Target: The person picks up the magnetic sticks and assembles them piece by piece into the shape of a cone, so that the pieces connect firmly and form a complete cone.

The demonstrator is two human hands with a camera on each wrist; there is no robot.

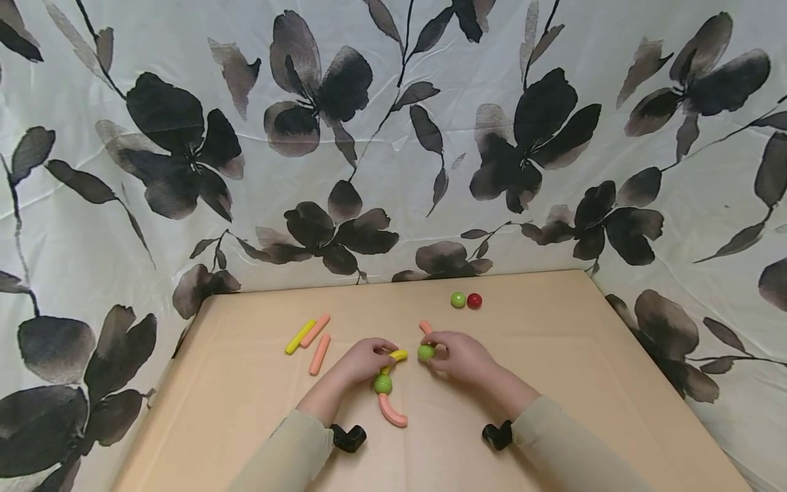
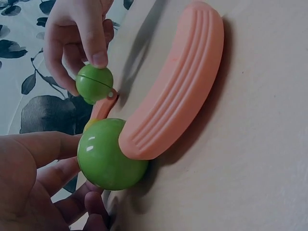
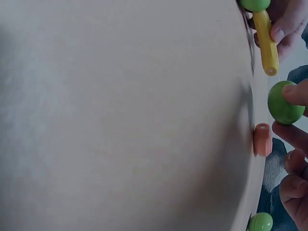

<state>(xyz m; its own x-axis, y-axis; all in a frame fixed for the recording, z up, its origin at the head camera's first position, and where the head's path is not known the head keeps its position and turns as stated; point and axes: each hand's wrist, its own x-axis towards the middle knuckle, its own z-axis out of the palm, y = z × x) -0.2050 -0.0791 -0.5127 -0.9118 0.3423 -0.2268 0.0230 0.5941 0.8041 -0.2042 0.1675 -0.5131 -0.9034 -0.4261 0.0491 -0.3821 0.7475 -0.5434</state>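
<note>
My left hand (image 1: 364,360) pinches a curved yellow toy stick (image 1: 399,355), its free end pointing right. The stick's other end meets a green ball (image 1: 383,384). A curved orange stick (image 1: 393,411) with grooves along its length joins that ball on the near side. My right hand (image 1: 461,355) holds another green ball (image 1: 425,352) between thumb and fingers. In the right wrist view, this ball (image 3: 285,102) is close to the yellow stick's end (image 3: 271,71), with a small gap between them. Just beyond the right hand lies an orange stick (image 1: 425,327), partly hidden by the fingers in the head view.
Left of my hands, a yellow stick (image 1: 300,337) lies beside an orange stick (image 1: 315,331), with another orange stick (image 1: 320,354) nearer. A green ball (image 1: 458,300) and a red ball (image 1: 474,301) sit near the far edge of the tan table (image 1: 553,328). Flower-patterned cloth (image 1: 430,171) hangs behind.
</note>
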